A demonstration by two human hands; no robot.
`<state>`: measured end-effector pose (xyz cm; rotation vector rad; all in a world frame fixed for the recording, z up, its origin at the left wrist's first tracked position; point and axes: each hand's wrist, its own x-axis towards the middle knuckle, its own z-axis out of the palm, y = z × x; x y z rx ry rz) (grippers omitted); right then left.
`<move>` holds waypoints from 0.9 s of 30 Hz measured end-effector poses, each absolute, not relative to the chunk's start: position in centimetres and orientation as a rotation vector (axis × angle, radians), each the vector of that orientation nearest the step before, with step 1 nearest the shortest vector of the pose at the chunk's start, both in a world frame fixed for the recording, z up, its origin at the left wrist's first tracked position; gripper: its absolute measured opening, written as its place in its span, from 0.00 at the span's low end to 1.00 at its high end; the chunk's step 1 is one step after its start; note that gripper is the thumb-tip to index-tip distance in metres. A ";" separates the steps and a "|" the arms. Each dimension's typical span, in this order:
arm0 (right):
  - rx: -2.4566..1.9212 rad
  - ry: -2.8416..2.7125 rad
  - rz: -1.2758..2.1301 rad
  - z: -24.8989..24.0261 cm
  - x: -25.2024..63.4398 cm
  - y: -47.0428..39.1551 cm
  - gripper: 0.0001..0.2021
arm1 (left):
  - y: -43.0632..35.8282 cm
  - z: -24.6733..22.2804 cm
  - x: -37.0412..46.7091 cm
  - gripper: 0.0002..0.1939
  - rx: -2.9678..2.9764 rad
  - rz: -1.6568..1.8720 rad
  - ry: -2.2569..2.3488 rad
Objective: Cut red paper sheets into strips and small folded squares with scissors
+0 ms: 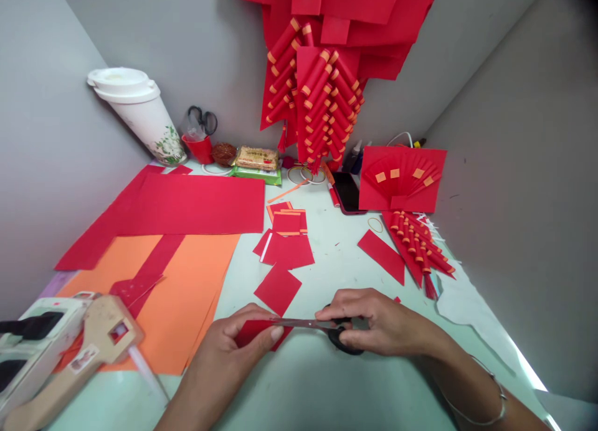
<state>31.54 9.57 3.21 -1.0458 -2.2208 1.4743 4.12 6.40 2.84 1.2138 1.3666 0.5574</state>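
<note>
My left hand (243, 347) pinches a small piece of red paper (247, 332) between thumb and fingers, low in the middle of the head view. My right hand (369, 322) grips the black handles of a pair of scissors (306, 323). The blades point left and reach the paper beside my left thumb; they look nearly closed. Just beyond my left hand lies a red paper square (279, 288). Further back are more red paper pieces (292, 249) and several red pieces with orange edges (286, 223). A red strip (382, 256) lies beyond my right hand.
Red sheets (200, 203) and orange sheets (200, 281) cover the left side, with a beige glue gun (100, 331) in front. A white cup (140, 116) stands at the back left. Paper firecracker decorations (322, 101) hang ahead; a fan card (404, 179) and phone (348, 193) are at right.
</note>
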 end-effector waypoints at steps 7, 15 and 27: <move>-1.010 -2.206 1.456 3.0 31.1 9.4 0.23 | 6.4 2.6 4.2 0.17 1.196 0.537 1.309; -1.023 -2.179 1.455 2.9 30.8 9.2 0.23 | 6.4 3.0 4.1 0.17 1.193 0.519 1.296; -1.053 -2.121 1.387 2.3 30.7 9.3 0.23 | 6.1 3.0 3.9 0.15 0.914 0.753 1.304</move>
